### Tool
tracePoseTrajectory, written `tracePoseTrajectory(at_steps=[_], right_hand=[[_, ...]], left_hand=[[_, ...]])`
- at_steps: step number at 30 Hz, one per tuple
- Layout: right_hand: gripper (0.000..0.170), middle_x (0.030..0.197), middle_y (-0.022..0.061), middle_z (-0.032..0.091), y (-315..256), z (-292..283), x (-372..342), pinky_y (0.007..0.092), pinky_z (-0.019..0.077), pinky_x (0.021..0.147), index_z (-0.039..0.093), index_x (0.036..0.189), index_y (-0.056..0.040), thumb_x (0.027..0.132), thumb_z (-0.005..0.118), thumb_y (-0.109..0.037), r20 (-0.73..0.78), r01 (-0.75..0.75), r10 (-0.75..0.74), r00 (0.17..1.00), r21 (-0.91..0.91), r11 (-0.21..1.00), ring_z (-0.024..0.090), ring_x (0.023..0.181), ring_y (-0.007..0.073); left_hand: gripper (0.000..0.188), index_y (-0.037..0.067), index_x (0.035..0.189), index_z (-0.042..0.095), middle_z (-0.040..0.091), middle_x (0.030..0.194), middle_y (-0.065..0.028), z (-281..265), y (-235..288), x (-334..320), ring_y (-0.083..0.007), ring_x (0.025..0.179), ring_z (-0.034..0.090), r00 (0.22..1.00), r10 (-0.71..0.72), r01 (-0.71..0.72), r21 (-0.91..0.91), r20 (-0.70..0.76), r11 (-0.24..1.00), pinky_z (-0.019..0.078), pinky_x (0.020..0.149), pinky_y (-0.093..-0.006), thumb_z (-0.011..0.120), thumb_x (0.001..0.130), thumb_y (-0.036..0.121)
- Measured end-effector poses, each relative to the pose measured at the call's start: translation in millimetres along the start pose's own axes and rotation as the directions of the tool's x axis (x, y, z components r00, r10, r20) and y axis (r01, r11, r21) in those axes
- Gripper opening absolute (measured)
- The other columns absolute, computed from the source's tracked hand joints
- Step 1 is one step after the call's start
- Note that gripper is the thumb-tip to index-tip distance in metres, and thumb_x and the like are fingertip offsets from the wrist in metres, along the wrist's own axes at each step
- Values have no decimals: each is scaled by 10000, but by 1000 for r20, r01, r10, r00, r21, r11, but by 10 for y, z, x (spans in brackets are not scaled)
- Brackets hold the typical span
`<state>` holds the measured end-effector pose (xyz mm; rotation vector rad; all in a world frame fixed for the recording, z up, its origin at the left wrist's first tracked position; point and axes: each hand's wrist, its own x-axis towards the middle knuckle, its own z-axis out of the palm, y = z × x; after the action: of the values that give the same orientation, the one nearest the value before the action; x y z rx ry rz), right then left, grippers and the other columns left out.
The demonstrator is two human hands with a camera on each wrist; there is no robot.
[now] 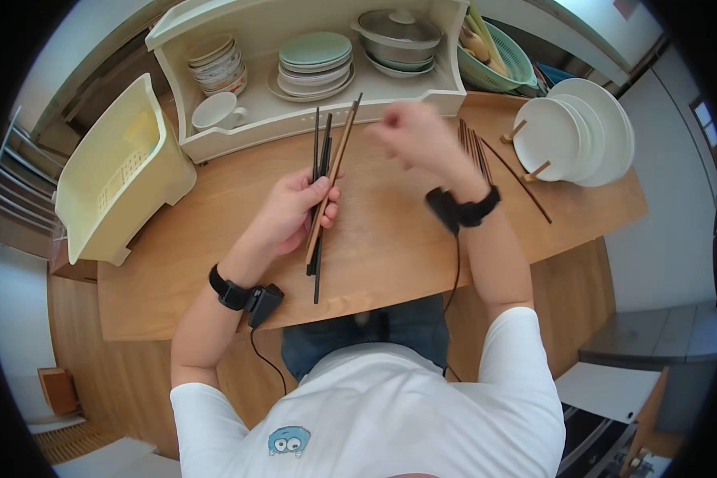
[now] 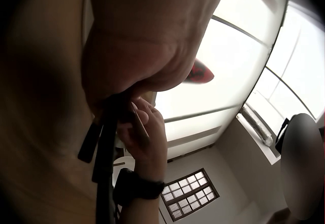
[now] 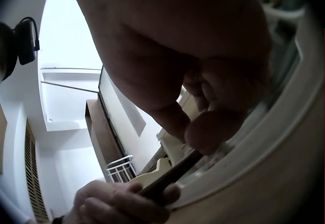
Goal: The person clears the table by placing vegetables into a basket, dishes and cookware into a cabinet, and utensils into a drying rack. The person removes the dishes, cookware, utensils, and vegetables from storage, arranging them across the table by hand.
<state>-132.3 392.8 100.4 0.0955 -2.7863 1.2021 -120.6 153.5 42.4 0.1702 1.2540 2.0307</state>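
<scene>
My left hand (image 1: 291,209) holds a bundle of chopsticks over the table, thumb across them. Several are black chopsticks (image 1: 318,275); a lighter brown chopstick (image 1: 345,137) lies on the right side of the bundle, and their ends stand unevenly. My right hand (image 1: 424,137), blurred, hovers right of the bundle's upper ends with loosely bent fingers and nothing visible in it. In the right wrist view its fingertips (image 3: 208,132) overlap the end of a dark chopstick (image 3: 172,175). More brown chopsticks (image 1: 472,145) lie on the table, partly behind my right wrist.
A single brown chopstick (image 1: 534,199) lies near a wooden rack holding white plates (image 1: 546,131). At the back, a cream shelf (image 1: 327,118) bears bowls, plates, a cup and a lidded pot (image 1: 398,36). A yellow basket (image 1: 127,179) stands left; a green basket (image 1: 506,60) stands back right.
</scene>
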Motion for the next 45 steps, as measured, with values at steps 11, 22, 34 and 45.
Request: tracePoseTrajectory(at_steps=[11, 22, 34, 45], right_hand=[[352, 646, 105, 661, 1286, -1241, -168, 361, 455, 480, 653, 698, 25, 782, 830, -268, -69, -582, 619, 782, -435, 687, 636, 576, 202], [278, 576, 72, 637, 1277, -996, 44, 299, 381, 382, 673, 738, 13, 835, 791, -219, 216, -512, 598, 772, -346, 786, 568, 430, 153], [206, 657, 56, 628, 1001, -1215, -50, 239, 436, 364, 609, 859, -8, 936, 674, -188, 119, -234, 202, 972, 548, 803, 581, 424, 119], [233, 720, 102, 680, -99, 349, -4, 249, 537, 433, 636, 927, 40, 950, 686, -186, 381, -275, -12, 924, 689, 670, 685, 546, 169]], left_hand=[[256, -10, 1240, 566, 584, 880, -31, -42, 31, 15, -119, 695, 573, 1000, 12, -12, 14, -3, 1000, 517, 618, -253, 481, 1063, 153], [291, -30, 1277, 547, 593, 900, -29, 3, 63, -15, -108, 714, 571, 999, 37, -37, 40, 10, 999, 505, 631, -245, 500, 1047, 141], [294, -32, 1297, 534, 636, 955, -61, -95, 1, 37, -175, 817, 681, 1000, 20, -20, -22, 9, 1000, 595, 702, -285, 480, 1056, 128], [278, 0, 1263, 542, 641, 1066, -118, 0, -5, -38, -246, 925, 708, 998, 14, -13, -24, 59, 1000, 619, 755, -327, 440, 1076, 179]])
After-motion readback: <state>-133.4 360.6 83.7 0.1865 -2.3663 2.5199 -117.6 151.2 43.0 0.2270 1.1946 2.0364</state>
